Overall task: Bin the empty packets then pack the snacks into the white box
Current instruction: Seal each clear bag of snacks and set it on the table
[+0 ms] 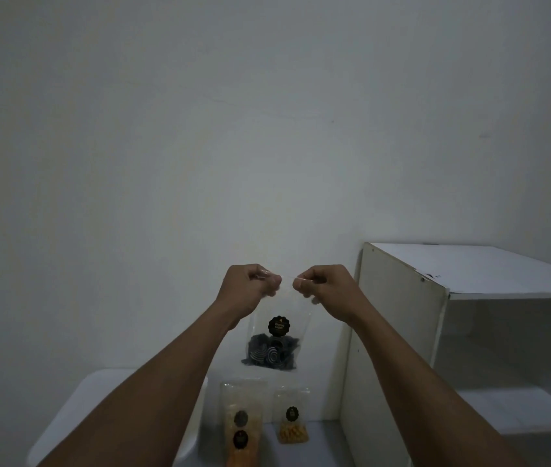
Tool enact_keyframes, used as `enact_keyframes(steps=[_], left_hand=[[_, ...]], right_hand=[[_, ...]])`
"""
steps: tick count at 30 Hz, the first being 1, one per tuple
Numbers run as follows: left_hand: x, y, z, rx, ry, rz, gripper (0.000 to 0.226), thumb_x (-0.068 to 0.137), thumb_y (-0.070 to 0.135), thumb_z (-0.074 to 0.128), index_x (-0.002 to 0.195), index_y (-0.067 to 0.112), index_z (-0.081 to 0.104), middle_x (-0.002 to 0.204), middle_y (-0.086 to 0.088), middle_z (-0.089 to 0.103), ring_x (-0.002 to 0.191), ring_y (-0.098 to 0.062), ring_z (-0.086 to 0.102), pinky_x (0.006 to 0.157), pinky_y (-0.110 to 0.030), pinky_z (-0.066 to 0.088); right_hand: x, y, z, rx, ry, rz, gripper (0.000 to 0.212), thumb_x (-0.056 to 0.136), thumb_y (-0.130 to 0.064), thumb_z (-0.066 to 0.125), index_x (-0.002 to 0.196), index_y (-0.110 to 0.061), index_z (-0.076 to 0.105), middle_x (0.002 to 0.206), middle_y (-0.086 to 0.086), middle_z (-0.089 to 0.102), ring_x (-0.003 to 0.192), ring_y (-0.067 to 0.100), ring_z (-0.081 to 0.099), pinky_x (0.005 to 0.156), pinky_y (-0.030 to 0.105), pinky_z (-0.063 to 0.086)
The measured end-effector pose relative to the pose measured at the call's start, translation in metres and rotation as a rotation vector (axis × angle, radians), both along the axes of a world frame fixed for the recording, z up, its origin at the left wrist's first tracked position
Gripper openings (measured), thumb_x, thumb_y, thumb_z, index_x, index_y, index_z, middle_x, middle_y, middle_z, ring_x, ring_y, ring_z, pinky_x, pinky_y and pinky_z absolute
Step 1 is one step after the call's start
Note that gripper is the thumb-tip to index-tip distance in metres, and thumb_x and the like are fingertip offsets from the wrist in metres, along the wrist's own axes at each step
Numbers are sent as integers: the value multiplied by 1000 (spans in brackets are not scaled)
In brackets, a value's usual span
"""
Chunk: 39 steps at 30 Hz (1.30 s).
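A: How does the dark-snack packet [272, 345] hang?

B: Long axis vertical, mouth up, the dark pieces settled at the bottom, black sticker [279, 325] facing the camera. It is in the air in front of the wall [267, 129].

A: How many packets?

B: Three: that one, then a tall packet [242, 423] and a shorter packet [292, 419] standing below, between the white box [99, 399] and the shelf unit [469, 274].

A: And the hands?

B: Both arms reach forward and up. The left hand [247, 288] and right hand [326, 286] are curled, each pinching the packet's top edge, close together but apart.
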State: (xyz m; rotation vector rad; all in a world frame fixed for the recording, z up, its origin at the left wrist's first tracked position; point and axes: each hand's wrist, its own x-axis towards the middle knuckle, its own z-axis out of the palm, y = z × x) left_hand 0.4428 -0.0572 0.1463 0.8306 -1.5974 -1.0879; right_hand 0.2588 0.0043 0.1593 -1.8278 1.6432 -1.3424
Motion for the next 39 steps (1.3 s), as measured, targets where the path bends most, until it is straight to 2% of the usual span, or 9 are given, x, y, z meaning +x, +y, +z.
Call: enact_keyframes(steps=[3,7,12,15,20,26,32,36,39], left_hand=[[2,0,-1,17,-21,-1,12,83,17,77,85,6,74,81,-9,75,72,-16,69,75,-29,55],[-2,2,-4,83,-49,35,11,82,22,78,87,13,73,90,-2,75,84,-14,68,68,-22,48],[-16,3,-8,84,-163,428,45,74,50,79,96,14,64,92,2,64,90,-18,61,82,-32,50],[-19,3,-9,247,-65,272,39,79,44,77,84,6,69,88,-8,72,82,-20,69,74,-33,60],[-20,3,-11,386,37,165,22,85,20,75,86,-2,68,92,-18,75,69,-16,71,58,-27,60],[-21,3,-12,472,118,77,27,83,20,77,93,-4,69,89,-17,74,77,-21,74,64,-31,62],[-21,-1,-13,494,140,43,13,86,0,68,94,-10,66,86,-22,73,77,-23,75,64,-29,62],[-18,-6,-15,412,54,-12,10,88,-1,64,94,-8,68,87,-21,75,77,-22,76,69,-31,62],[-16,-7,-18,346,-55,-59,10,87,2,66,95,-4,71,92,-19,75,76,-20,74,72,-33,62]], right_hand=[[-6,3,-3,64,-89,75,10,90,-14,68,96,-8,74,83,3,76,76,12,70,69,28,57],[-8,4,-8,44,-71,30,9,89,-6,67,95,-4,73,82,8,77,74,19,72,74,35,59],[-2,3,-21,15,-89,-88,7,85,-11,68,86,-14,74,77,0,77,75,15,74,72,36,62],[1,2,-30,2,-80,-127,10,86,-13,68,83,-21,73,76,-4,76,75,11,73,71,37,62],[5,1,-39,-14,-39,-149,12,86,-12,67,88,-22,74,75,-6,76,73,7,72,72,40,62],[7,-1,-43,-28,13,-165,11,89,-14,67,94,-21,74,79,-8,76,75,3,71,77,36,61],[9,-1,-47,-8,-59,-128,9,87,-14,69,95,-14,74,80,-1,76,75,12,73,73,36,62],[13,-1,-43,59,-88,-68,17,86,-29,72,92,-13,76,78,0,76,74,13,73,68,30,62],[13,-3,-40,135,-143,-39,16,89,-20,68,89,-6,75,79,6,75,75,17,73,68,32,62]])
